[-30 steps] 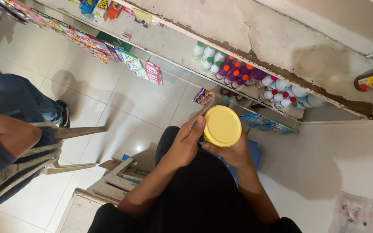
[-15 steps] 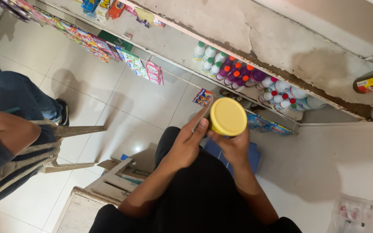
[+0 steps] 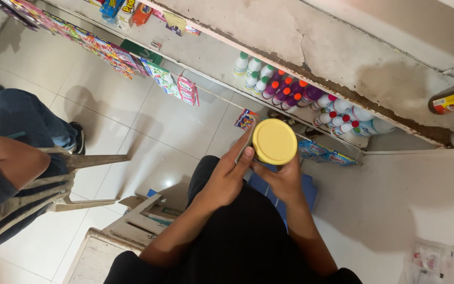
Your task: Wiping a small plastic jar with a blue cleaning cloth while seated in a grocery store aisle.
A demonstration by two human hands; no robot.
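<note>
I see both hands, left hand (image 3: 226, 176) and right hand (image 3: 285, 179), gripping a round yellow-lidded jar (image 3: 275, 141); colourful packets (image 3: 132, 60) line the far-left shelf.

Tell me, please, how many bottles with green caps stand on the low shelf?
4 green-capped bottles, close together at the left end of the bottle row, and in front. More may hide behind them.

seated person (image 3: 11, 168) on plastic chair (image 3: 38, 184), shelf bottles w/ coloured caps (image 3: 290, 89), snack packets (image 3: 116, 52), tiled floor (image 3: 148, 121)
</note>
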